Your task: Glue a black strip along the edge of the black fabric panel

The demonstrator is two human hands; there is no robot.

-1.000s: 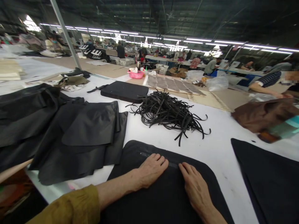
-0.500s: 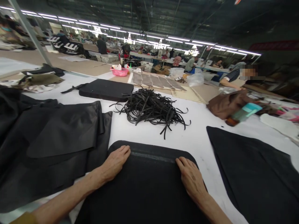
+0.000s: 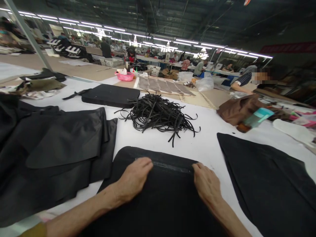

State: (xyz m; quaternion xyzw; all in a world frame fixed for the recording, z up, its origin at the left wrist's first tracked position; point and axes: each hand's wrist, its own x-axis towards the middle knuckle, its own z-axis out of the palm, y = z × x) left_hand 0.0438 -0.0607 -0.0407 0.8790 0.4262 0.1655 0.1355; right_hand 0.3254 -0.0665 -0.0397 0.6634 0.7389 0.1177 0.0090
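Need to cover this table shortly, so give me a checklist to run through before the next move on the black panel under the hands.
1. Left hand and right hand on the black panel: ok.
2. Pale strip near the panel's far edge: cannot tell what it is.
3. Whole panel in view: not ok, its near end runs out of the picture.
4. Pile of black strips apart from the panel: ok.
5. Stacked black sheets off the panel's left edge: cannot tell, they lie very close.
6. Second black panel apart, white table between: ok.

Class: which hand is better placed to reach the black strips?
Probably the left hand: it rests on the black panel almost directly below the black strips; the right hand sits further aside.
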